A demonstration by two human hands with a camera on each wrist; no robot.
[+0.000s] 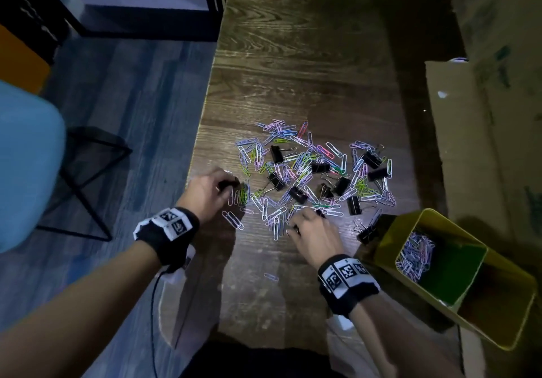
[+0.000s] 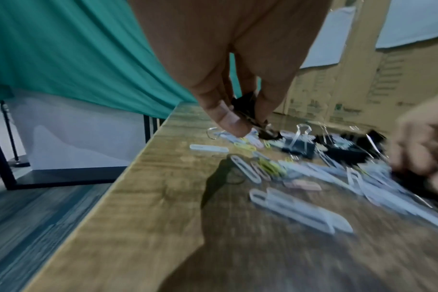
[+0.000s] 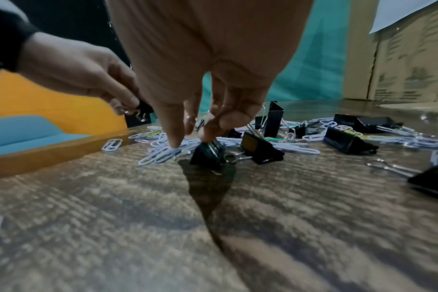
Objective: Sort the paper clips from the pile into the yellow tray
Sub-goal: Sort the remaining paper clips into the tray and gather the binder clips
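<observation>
A pile of coloured paper clips mixed with black binder clips lies mid-table. My left hand is at the pile's left edge and pinches a black binder clip between thumb and fingers, just above the table. My right hand is at the pile's near edge. It pinches the wire handles of another black binder clip, which stands on the wood. The yellow tray sits at the near right, tilted, with a heap of paper clips inside.
Cardboard boxes line the table's right side. The table's left edge drops to a floor with a blue chair. A loose binder clip lies beside the tray. One paper clip lies near me.
</observation>
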